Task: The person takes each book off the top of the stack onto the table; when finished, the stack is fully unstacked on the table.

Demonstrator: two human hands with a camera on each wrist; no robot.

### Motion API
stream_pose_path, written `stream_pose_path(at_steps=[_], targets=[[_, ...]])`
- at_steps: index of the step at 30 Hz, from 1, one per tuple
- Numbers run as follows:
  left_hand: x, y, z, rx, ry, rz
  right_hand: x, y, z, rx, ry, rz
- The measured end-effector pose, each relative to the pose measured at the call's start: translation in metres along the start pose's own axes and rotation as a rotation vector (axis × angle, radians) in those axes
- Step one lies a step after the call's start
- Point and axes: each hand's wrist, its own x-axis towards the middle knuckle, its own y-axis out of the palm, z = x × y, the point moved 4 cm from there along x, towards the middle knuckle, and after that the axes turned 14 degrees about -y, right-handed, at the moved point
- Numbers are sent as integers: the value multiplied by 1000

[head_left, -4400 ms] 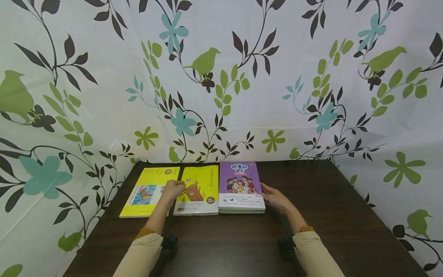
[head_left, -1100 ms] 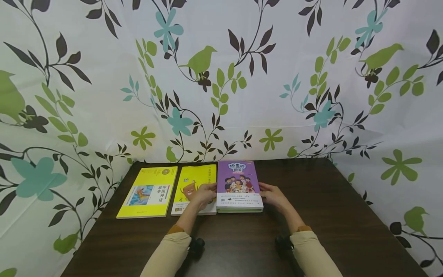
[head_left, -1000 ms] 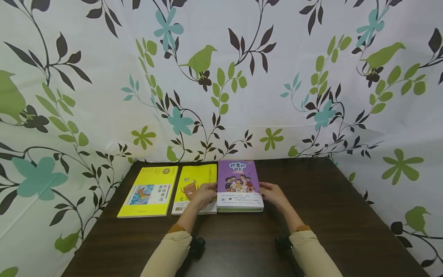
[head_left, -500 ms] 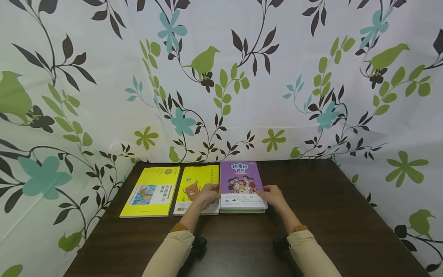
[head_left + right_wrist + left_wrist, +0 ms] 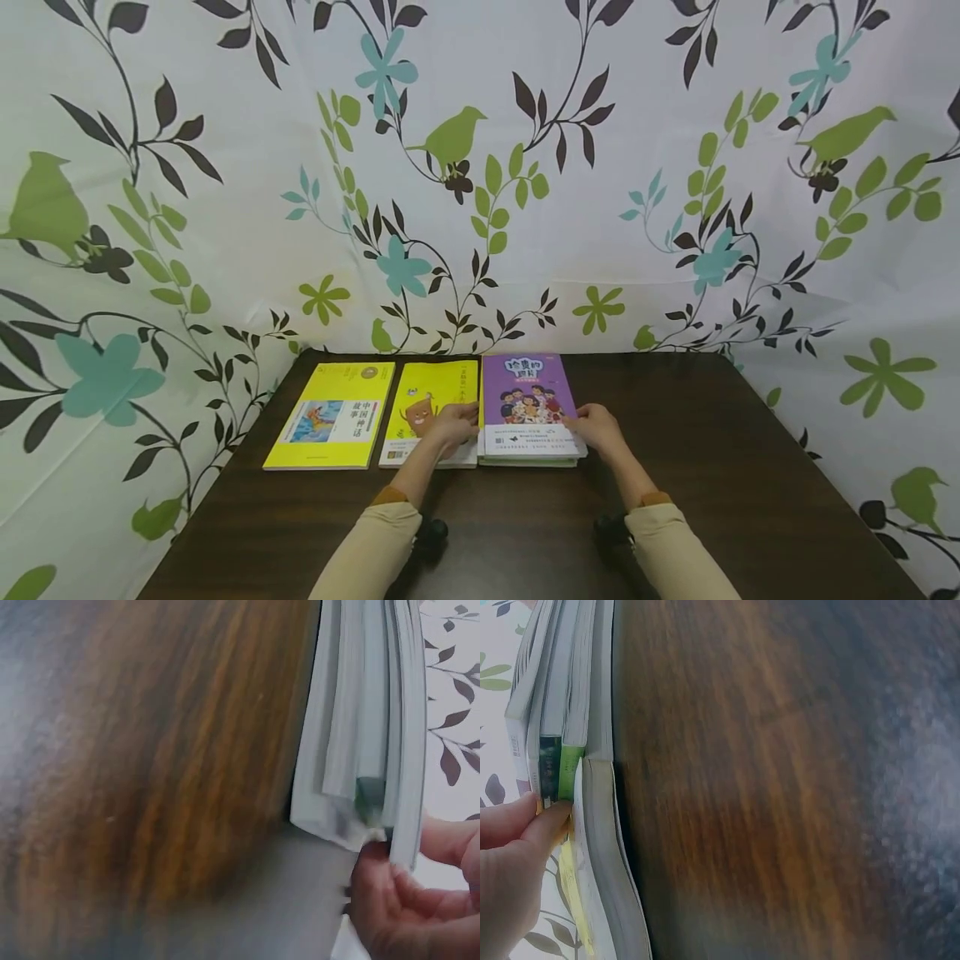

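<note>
A purple picture book [image 5: 528, 408] lies on top of a stack of several books, whose white page edges show in both wrist views. My right hand [image 5: 598, 429] pinches the purple book's lower right edge, thumb above and fingers beneath in the right wrist view. That book sits slightly turned to the right over the ones below. On the stack's left side my left hand [image 5: 453, 427] touches the spines, fingertips against a dark one and a green spine [image 5: 568, 774]. It overlaps a yellow book [image 5: 420, 379] with a brown cartoon figure, lying close beside the stack.
Farther left lies another yellow book [image 5: 330, 417] with a blue picture. The dark wooden table [image 5: 697, 467] extends to the right and toward me. A floral cloth [image 5: 570, 208] hangs behind the table's back edge.
My left hand has moved right from between the two yellow books to the stack. The purple book has shifted slightly right on the stack, with my right hand at its edge.
</note>
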Motion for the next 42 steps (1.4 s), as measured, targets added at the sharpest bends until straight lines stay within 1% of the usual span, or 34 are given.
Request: stream_pose_path(at_steps=[4, 6, 9, 12, 16, 18, 22, 25, 29, 33, 36, 42], targets=[[0, 2, 2, 8, 21, 36, -1, -3, 5, -45, -24, -11], [0, 2, 2, 0, 29, 51, -2, -5, 8, -42, -44, -26], [0, 2, 2, -14, 33, 62, 0, -6, 12, 18, -69, -36], [-2, 1, 1, -12, 36, 57, 1, -4, 14, 102, -64, -30], [-3, 0, 1, -6, 38, 54, 0, -3, 17, 172, -64, -42], [-4, -1, 2, -3, 29, 48, -1, -3, 17, 207, -62, -54], [-4, -1, 2, 12, 20, 38, -1, -5, 13, 311, -35, -75], [-3, -1, 2, 16, 29, 41, -1, -10, 12, 382, -16, -89], [-2, 0, 0, 22, 38, 39, -2, -21, 12, 424, -18, -103], [-2, 2, -1, 28, 23, 7, -5, -31, 10, 466, -15, -110], [-2, 3, -1, 19, 12, -12, -7, -38, 8, 496, -10, -112], [-2, 3, 2, -18, 0, -26, -10, -49, 2, 519, -1, -122]])
